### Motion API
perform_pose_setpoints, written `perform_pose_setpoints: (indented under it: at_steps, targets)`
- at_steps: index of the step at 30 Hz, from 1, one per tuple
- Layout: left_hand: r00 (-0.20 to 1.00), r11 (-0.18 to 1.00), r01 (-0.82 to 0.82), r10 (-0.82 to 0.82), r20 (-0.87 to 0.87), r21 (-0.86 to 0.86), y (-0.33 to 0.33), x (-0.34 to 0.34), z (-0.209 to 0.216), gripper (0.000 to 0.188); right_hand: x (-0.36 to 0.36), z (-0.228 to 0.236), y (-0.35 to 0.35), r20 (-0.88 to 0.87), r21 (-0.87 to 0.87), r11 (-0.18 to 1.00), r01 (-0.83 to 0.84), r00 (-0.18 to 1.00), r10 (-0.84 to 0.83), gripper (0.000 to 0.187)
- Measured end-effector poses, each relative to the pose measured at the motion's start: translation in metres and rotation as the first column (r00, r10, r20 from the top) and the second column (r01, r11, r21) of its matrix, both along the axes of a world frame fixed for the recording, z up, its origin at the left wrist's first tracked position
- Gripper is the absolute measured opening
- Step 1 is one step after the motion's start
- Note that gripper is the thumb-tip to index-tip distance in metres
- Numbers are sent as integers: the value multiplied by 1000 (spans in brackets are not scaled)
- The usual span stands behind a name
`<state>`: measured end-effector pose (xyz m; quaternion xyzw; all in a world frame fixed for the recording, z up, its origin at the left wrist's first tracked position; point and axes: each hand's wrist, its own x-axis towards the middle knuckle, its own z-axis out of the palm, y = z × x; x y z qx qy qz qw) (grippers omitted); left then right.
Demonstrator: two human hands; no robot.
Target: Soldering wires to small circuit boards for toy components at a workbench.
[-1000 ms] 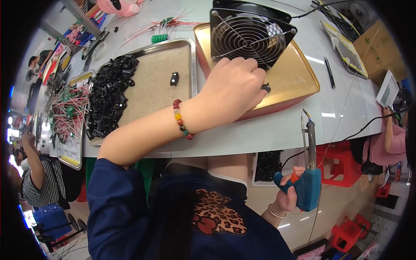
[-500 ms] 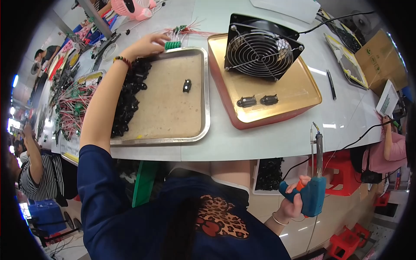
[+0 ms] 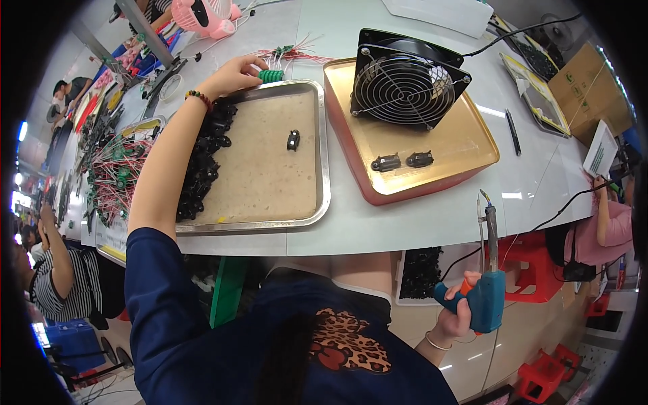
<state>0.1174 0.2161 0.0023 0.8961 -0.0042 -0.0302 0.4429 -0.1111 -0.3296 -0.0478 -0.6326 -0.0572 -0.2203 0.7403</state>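
At the lower right my right hand grips a teal soldering gun by its handle, a finger at the orange trigger. Its metal tip points up, with a thin feed tube alongside. My left hand reaches to the far edge of a metal tray; its curled fingers and thumb close at the end of a green ribbed piece. Under my left forearm black plastic housings lie heaped along the tray's left side. One small black housing sits apart on the tray's brown lining.
A black fan stands on a gold-topped red tin, with two black housings before it. Red-and-white wires with green boards pile up at left. A black pen lies at right. A pink fan stands at the back.
The view has shifted slightly, so the tray and table sit a little lower. My left hand stays by the green ribbed piece; my right hand still holds the soldering gun.
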Motion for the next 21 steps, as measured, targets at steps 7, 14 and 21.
perform_pose_setpoints:
  at_steps: [7,14,21]
  targets:
    - [950,944,-245,188,249,223,5,2,2,26,-3,-1,-2,-4,-29,1000,12,1000,-12,42]
    - [621,980,-156,193,760,-121,-25,-42,42,14,-3,-5,-7,3,-38,999,27,1000,-27,42]
    - [830,782,-502,316,460,369,36,-61,29,11,8,-2,5,-3,37,998,-54,999,54,44]
